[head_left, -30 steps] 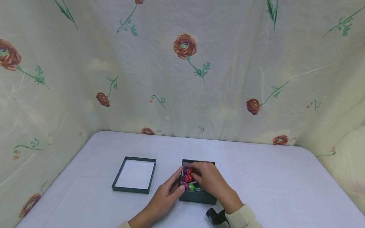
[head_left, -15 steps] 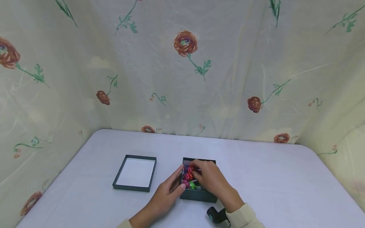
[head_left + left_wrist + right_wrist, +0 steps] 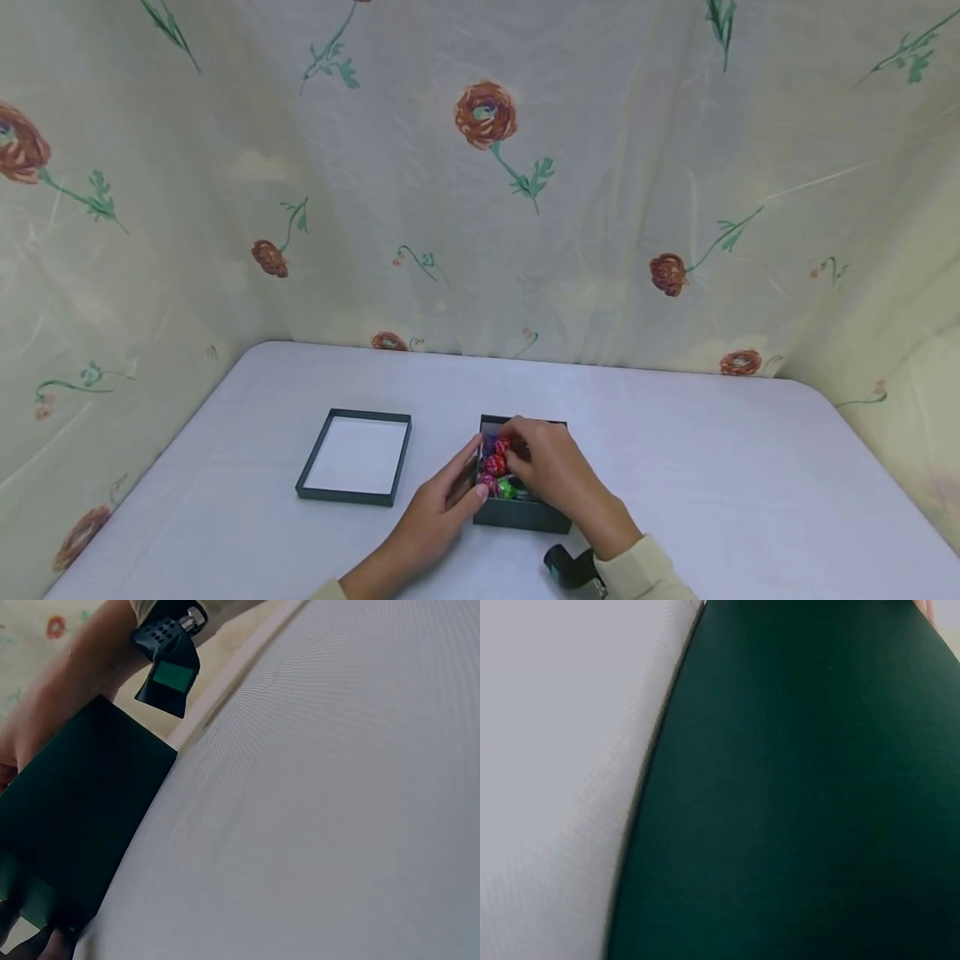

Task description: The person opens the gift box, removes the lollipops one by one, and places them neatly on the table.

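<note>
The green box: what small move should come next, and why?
Perhaps the right hand should gently close its fingers on a red wrapped sweet: its thumb is beside that sweet in the open green box, and the left hand touches the box's left wall, which may steady it. Whether it holds anything is hidden.

The box (image 3: 521, 517) is dark green, the wrapped sweets (image 3: 494, 465) red, purple, pink and bright green. Rust-red, green-stemmed flowers (image 3: 485, 117) pattern the cream curtain (image 3: 585, 292); the tabletop (image 3: 697, 475) is plain white.

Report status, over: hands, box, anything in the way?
Left hand against box. Right hand dipped into box, at candies; grip unclear. Lid off, lying apart; nothing seen blocking.
</note>
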A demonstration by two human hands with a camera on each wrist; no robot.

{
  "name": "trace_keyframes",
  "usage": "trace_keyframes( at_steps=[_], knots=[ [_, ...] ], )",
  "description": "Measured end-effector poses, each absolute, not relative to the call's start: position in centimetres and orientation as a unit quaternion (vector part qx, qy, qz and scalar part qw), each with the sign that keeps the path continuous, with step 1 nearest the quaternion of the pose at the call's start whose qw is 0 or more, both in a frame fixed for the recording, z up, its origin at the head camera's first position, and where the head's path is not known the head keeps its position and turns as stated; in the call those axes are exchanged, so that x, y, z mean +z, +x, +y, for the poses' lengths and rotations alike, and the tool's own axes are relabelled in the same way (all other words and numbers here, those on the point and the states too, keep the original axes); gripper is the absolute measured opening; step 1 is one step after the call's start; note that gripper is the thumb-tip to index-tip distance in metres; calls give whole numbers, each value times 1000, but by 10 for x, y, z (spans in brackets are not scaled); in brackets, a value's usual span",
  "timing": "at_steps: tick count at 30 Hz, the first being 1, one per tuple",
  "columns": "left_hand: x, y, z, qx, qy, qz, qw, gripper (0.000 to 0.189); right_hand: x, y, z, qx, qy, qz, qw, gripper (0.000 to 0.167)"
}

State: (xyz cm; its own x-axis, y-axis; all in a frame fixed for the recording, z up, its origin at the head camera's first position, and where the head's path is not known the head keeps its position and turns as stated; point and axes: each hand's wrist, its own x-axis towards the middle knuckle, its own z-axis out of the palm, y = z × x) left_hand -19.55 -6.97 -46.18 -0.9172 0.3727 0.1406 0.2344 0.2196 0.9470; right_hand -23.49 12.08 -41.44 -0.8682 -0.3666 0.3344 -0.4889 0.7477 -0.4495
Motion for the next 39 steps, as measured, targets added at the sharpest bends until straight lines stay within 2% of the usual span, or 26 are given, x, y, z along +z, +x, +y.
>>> trace_keyframes(
  at_steps=[19, 28, 39],
  knots=[
    [-461, -192, -70, 589, 188, 784, 53, 61, -406, -231, 127, 347, 260, -894, 111, 24],
    [-459, -192, -69, 592, 187, 783, 51, 61, -392, -227, 133, 357, 291, -875, 148, 27],
    [-462, -194, -68, 593, 186, 782, 48, 62, -375, -225, 154, 323, 262, -891, 184, 31]
  ],
)
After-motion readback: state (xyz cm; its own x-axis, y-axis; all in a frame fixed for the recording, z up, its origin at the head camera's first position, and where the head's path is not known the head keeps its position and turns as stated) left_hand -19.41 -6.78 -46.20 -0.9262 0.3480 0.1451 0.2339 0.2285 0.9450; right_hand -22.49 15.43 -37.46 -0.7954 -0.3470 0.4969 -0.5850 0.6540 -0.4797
